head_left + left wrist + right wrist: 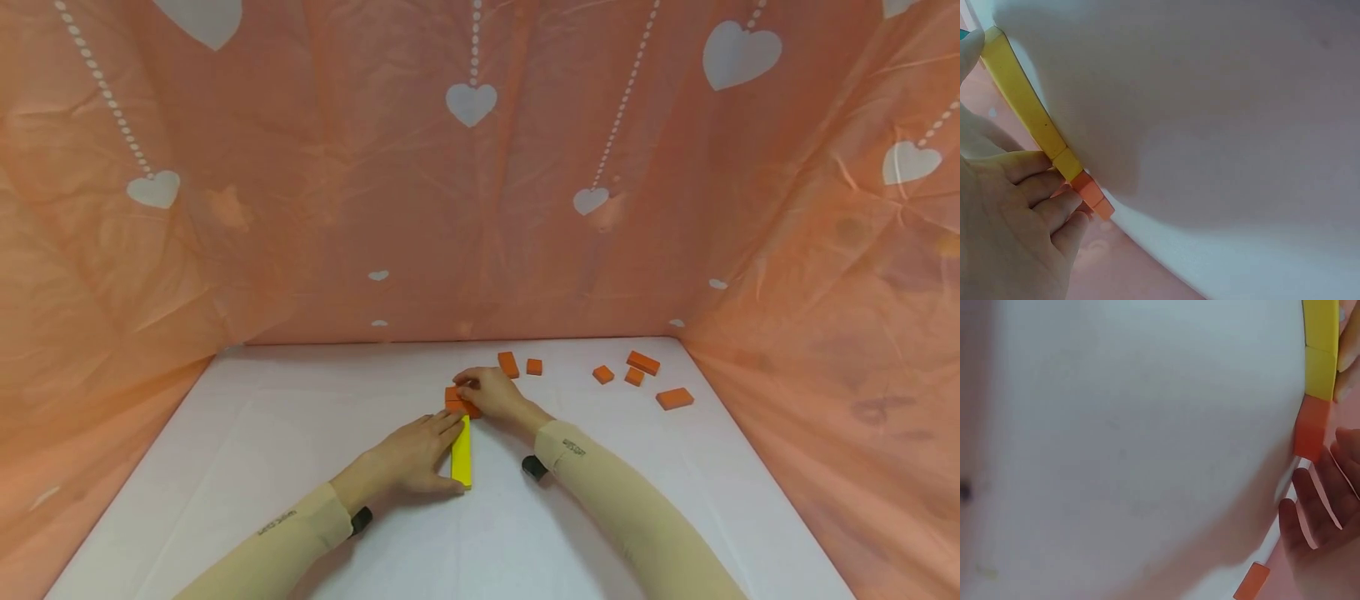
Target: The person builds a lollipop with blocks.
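Observation:
Yellow blocks [461, 454] stand end to end in a row, a long one and a short one [1068, 164], with orange blocks [1092, 195] continuing from the far end. My left hand [416, 454] lies along the row's left side. Its thumb touches the long block's near end, and its fairly straight fingers rest against the short yellow block and the orange ones. At the far end my right hand [497, 396] bends its thumb and forefinger over an orange block [452, 393], pinching it. The pinch itself is partly hidden in the right wrist view.
Behind the right hand lie a long orange block [507, 364] and a small one [534, 367]. Further right several loose orange blocks [675, 398] are scattered on the white table [285, 417]. An orange curtain with hearts [420, 208] encloses the back and sides.

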